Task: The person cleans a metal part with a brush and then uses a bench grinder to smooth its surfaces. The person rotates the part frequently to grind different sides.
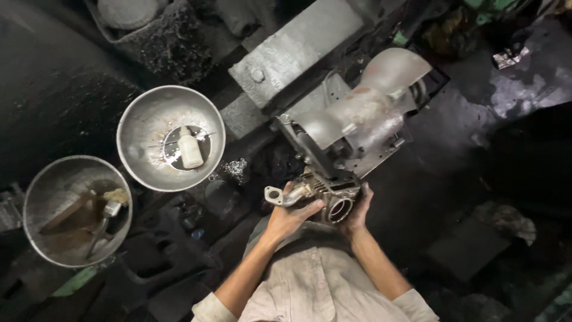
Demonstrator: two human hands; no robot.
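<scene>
2 hands grip the metal engine casting point(330, 200): my left hand point(290, 216) and right hand point(357, 214) steady it from both sides; bowl point(138, 119) within reach.

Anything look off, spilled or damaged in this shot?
Nothing clearly damaged. Both hands, left hand and right hand, grip a grimy metal engine part. A small white bottle lies on its side in the upper metal bowl, and the lower bowl holds brownish residue and a tool. The floor is dark and oily.
</scene>
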